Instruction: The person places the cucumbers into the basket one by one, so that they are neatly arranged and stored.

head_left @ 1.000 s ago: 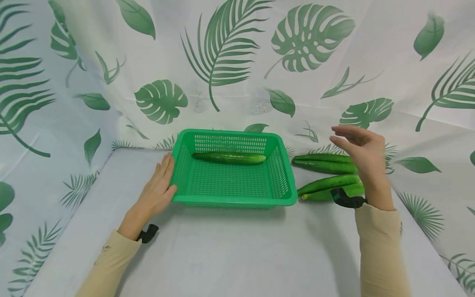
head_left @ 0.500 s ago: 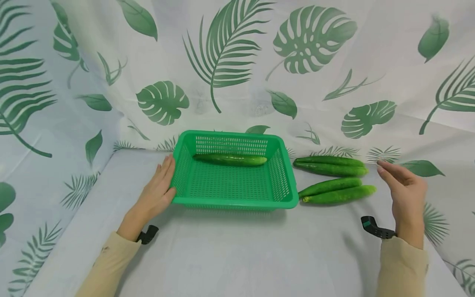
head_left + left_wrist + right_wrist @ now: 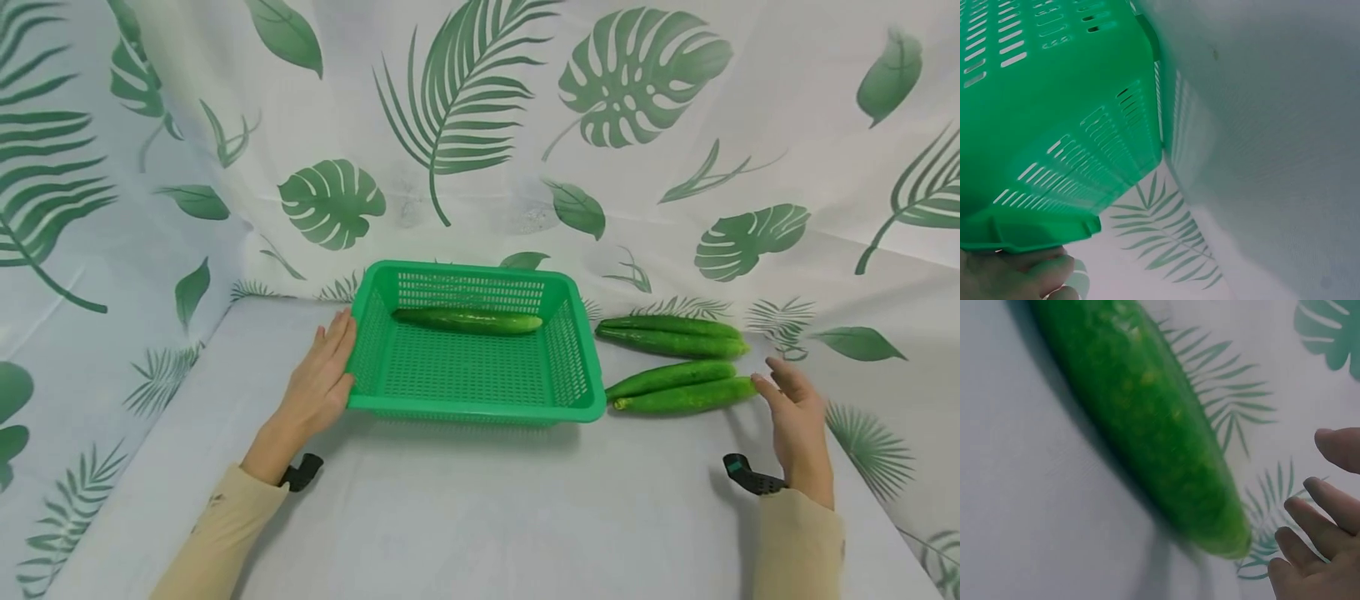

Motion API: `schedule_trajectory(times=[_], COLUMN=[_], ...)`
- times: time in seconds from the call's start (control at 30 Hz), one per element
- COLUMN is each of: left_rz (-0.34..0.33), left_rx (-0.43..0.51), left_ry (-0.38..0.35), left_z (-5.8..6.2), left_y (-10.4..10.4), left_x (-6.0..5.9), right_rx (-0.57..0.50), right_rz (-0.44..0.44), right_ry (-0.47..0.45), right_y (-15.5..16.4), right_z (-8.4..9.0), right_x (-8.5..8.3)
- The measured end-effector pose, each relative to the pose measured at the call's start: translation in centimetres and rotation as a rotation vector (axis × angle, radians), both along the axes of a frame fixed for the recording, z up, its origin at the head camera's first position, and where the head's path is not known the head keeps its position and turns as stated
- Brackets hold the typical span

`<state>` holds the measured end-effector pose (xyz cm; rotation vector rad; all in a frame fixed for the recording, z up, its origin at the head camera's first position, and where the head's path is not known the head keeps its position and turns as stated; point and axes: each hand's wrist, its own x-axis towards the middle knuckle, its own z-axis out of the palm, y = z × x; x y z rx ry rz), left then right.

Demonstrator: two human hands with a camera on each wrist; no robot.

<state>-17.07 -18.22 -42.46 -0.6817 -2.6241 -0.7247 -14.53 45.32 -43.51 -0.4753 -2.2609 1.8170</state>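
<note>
A green plastic basket with slotted walls stands mid-table, and one cucumber lies along its far side. My left hand rests flat against the basket's left rim, fingers straight; in the left wrist view its fingertips touch the rim. To the basket's right lie two pairs of cucumbers, a back pair and a front pair. My right hand is at the tip of the nearest cucumber, holding nothing. In the right wrist view its fingers are spread beside that cucumber's pale end.
The white tabletop stretches in front of the basket. A white cloth backdrop with green leaf prints rises close behind the basket and the cucumbers, and along both sides.
My right hand first moved right and down from above the cucumbers, then slightly back left to the front pair's tips. The left hand has stayed at the basket rim.
</note>
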Motion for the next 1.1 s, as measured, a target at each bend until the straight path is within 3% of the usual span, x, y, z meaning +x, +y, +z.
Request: schedule_trajectory(times=[0.17,0.43,0.67,0.87,1.1], left_rz=[0.007,0.022,0.025,0.026,0.019], left_rx=[-0.001,0.007,0.007,-0.001,-0.018], left_ry=[0.013,0.014,0.01,0.014,-0.014], left_z=[0.0,0.1,0.1,0.1,0.1], left_y=[0.1,0.3,0.3,0.2,0.1], left_x=[-0.1,0.0,0.1,-0.1,-0.2], right_rx=[0.128,0.26,0.275,0.317,0.318], right_rz=[0.082,0.123,0.099,0.082,0.205], right_ry=[-0.063,-0.129,-0.132,-0.208,-0.269], right_y=[0.6,0.6,1.0,1.6,2.1], right_z=[-1.5,-2.4,-2.4,-2.2,-2.1], right_x=[0.2,0.0,0.7,2.0,3.4])
